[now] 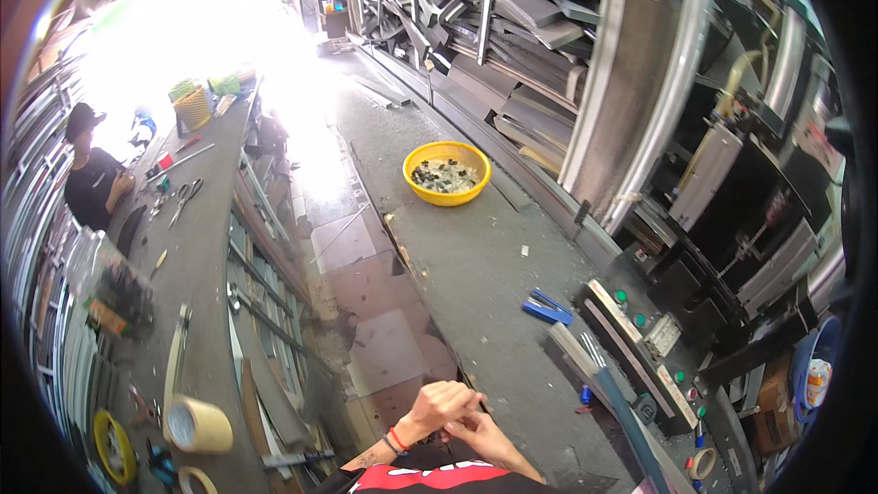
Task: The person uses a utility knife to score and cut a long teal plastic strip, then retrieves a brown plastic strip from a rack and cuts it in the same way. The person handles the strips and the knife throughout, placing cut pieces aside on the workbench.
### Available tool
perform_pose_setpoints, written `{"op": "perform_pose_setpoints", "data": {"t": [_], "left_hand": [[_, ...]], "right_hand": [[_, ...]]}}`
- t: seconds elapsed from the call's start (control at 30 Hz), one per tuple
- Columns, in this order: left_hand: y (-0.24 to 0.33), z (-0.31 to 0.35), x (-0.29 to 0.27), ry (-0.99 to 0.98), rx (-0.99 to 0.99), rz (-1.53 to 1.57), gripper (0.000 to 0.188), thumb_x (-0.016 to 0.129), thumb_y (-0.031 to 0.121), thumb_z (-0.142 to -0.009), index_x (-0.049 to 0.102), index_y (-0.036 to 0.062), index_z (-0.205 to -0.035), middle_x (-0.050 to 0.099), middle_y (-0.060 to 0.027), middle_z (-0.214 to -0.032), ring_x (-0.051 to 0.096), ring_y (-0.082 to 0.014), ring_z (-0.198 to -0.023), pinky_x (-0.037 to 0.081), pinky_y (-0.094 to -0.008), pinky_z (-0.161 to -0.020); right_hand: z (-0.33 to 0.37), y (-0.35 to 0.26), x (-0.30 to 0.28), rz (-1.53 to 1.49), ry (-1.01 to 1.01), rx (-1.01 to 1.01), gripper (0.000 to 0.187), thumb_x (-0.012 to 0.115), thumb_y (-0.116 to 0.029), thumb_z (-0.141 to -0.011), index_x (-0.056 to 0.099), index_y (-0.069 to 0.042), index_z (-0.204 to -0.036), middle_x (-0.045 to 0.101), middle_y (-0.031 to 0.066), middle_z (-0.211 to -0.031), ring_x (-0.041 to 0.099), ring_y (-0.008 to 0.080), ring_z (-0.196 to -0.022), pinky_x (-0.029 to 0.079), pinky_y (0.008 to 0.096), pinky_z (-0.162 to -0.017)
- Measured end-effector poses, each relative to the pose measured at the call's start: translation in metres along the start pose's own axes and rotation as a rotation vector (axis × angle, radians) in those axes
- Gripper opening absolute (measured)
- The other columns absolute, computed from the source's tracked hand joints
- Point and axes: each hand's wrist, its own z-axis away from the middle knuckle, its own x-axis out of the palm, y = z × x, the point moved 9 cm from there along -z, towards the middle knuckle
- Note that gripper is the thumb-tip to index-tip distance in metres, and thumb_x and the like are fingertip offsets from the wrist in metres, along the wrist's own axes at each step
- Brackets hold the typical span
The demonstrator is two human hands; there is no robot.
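Observation:
Close to my body, at the near edge of the grey workbench [540, 375], my two hands meet. My left hand [441, 407], with a red and a dark band at its wrist, is closed with its knuckles up. My right hand [482, 433] presses against it, fingers bent and closed. Anything between the fingers is hidden. Farther along the bench stands a yellow plastic basin [487, 185] holding many small black and pale pieces. A blue stapler-like tool [547, 307] lies to the right of my hands, farther off.
Metal bars [594, 361] and a long strip with green buttons [636, 348] line the bench's right side. Across the tiled aisle [366, 311], another bench [187, 247] bears scissors [187, 199] and tape rolls [199, 425]. A person [91, 174] stands behind it. Profile racks [521, 27] rise beyond.

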Motion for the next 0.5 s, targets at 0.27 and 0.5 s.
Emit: {"op": "perform_pose_setpoints", "data": {"t": [0.27,0.5], "left_hand": [[-0.199,-0.046,-0.047,0.031,-0.127,0.013,0.023,0.068,0.013,-0.077,0.05,0.0094,-0.063,0.047,-0.0026,-0.055,0.05,-0.0185,-0.048,0.04,-0.0305,-0.045],[-0.361,-0.099,-0.084,-0.047,0.001,-0.08,0.024,0.067,0.014,-0.076,0.048,0.0113,-0.061,0.043,-0.0012,-0.054,0.047,-0.0177,-0.048,0.036,-0.0319,-0.045]], "right_hand": [[-0.195,-0.068,0.046,0.162,-0.189,0.007,0.037,0.062,-0.031,-0.089,0.055,0.002,-0.106,0.059,0.0052,-0.09,0.057,0.0107,-0.082,0.046,0.0258,-0.073],[-0.369,-0.142,0.085,0.154,-0.342,-0.066,0.042,0.064,-0.033,-0.087,0.047,-0.001,-0.108,0.054,0.0053,-0.092,0.054,0.011,-0.082,0.046,0.026,-0.07]]}}
